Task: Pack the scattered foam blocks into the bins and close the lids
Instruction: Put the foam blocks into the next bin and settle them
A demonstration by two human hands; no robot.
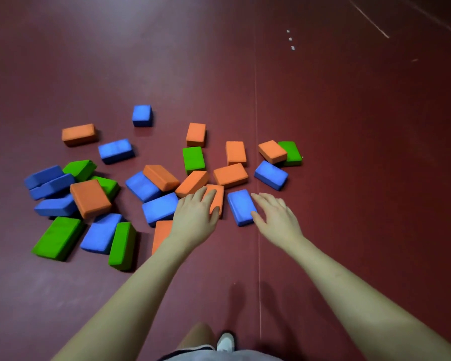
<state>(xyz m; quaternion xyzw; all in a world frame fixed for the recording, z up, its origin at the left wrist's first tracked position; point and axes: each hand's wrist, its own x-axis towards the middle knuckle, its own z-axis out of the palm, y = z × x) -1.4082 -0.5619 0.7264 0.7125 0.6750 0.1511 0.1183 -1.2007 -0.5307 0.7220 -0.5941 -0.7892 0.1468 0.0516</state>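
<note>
Several orange, blue and green foam blocks lie scattered on the dark red floor. My left hand (197, 213) lies over an orange block (217, 198), fingers spread and straight, thumb at its right edge. My right hand (275, 217) reaches to a blue block (240, 205), its fingers along the block's right side and its thumb at the near right corner. Another orange block (162, 234) is partly hidden under my left forearm. No bin shows in the head view.
The pile spreads left, with green blocks (56, 238) and blue blocks (50, 182) at its left edge. A floor seam (257, 126) runs past my right hand. My shoe (225, 341) stands at the bottom. Bare floor lies to the right and far side.
</note>
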